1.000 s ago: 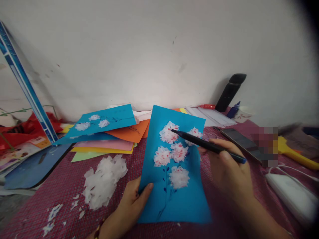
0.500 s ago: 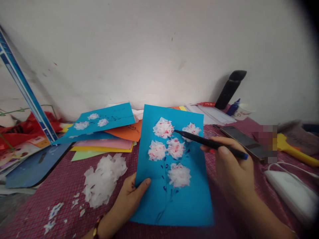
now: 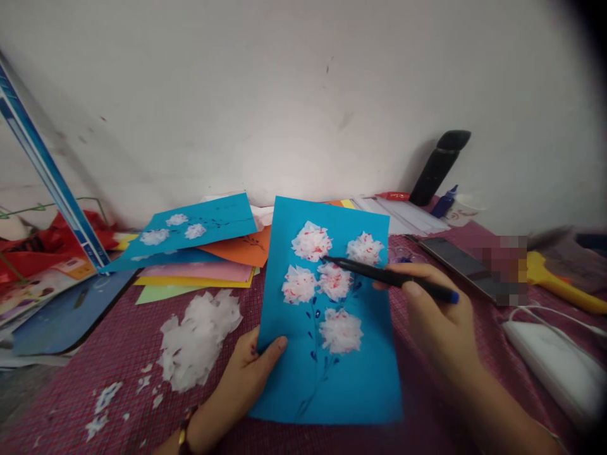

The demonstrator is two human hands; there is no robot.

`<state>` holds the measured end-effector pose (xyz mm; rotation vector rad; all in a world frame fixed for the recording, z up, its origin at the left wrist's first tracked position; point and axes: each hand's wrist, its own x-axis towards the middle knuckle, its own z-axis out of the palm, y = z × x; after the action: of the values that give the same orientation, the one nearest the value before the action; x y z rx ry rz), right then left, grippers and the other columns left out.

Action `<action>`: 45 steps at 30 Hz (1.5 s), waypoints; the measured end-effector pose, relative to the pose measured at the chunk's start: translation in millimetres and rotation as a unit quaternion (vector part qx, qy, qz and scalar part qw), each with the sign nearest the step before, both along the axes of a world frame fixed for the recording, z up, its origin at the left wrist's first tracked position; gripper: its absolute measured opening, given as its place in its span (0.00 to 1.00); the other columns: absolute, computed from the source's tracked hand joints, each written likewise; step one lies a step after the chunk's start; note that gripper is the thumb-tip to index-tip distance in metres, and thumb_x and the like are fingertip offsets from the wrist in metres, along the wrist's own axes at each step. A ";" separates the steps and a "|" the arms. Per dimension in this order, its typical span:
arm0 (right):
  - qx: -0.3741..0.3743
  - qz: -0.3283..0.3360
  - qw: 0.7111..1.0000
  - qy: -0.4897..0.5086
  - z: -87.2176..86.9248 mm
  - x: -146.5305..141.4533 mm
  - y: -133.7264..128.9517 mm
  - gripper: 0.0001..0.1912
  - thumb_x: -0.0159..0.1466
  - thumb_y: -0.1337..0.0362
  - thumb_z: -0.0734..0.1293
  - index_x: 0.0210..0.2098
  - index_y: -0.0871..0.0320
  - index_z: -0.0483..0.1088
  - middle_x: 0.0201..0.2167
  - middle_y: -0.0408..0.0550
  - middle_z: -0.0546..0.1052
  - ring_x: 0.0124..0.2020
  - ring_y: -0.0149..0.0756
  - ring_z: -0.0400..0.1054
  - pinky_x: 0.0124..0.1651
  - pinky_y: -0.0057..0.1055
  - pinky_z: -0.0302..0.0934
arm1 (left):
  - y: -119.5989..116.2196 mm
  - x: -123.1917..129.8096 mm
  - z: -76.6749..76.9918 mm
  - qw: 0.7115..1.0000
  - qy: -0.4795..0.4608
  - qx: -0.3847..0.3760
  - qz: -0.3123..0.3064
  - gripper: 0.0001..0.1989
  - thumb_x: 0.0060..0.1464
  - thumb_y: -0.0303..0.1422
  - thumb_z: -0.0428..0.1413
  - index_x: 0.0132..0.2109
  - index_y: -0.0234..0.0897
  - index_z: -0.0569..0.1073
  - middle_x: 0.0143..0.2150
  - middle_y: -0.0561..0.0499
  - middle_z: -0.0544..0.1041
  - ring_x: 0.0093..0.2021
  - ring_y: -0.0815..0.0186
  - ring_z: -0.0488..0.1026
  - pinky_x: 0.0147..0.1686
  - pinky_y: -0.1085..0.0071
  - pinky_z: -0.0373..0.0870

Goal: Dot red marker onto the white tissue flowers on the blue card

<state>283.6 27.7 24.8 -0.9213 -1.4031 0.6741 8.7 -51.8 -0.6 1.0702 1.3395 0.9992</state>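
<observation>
My left hand (image 3: pixel 253 365) grips the lower left edge of a blue card (image 3: pixel 360 395), thumb on its front. Several crumpled white paper flowers with red marks, such as the lowest one (image 3: pixel 341 332), are on the card, among drawn dark stems and blue leaves. In my right hand (image 3: pixel 439 316) is a black marker pen (image 3: pixel 374 272) with a blue end. Its tip lies just below the upper left flower (image 3: pixel 312 241), above the middle one; whether it touches the paper I cannot tell.
Left of the card lie a heap of white paper pieces (image 3: pixel 199 341) and small scraps. Behind it, another flowered blue card (image 3: pixel 213 230) rests on coloured sheets (image 3: pixel 194 281). At right are a phone (image 3: pixel 458 265), a white device with a cable (image 3: pixel 552 360) and a black bottle (image 3: pixel 439 167).
My right hand has moved the marker slightly left and down, its tip shifting from the right side of the upper left flower to beneath it. My left hand keeps its hold on the card.
</observation>
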 end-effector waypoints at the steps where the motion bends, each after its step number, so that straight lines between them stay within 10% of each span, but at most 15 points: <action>1: -0.002 0.009 1.000 -0.008 0.1 0.1 -0.5 0.10 0.66 0.56 0.68 0.44 0.49 0.78 0.31 0.46 0.82 0.32 0.42 0.76 0.33 0.37 0.68 | 0.0 -0.2 -0.7 1.000 0.001 -0.001 -0.001 0.24 0.53 0.51 0.61 0.46 0.35 0.80 0.42 0.42 0.82 0.37 0.56 0.78 0.39 0.61 0.79; 45: -0.001 -0.067 0.996 0.056 -2.3 -2.1 1.4 0.11 0.65 0.56 0.68 0.46 0.48 0.77 0.33 0.48 0.81 0.35 0.45 0.76 0.35 0.41 0.68 | -1.8 3.1 4.8 1.000 0.007 0.000 -0.005 0.23 0.53 0.50 0.62 0.45 0.35 0.80 0.39 0.43 0.82 0.33 0.58 0.77 0.38 0.62 0.79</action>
<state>281.5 29.2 22.5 -0.9558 -1.2311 0.6165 11.8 -53.7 4.3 1.0853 1.3446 0.9864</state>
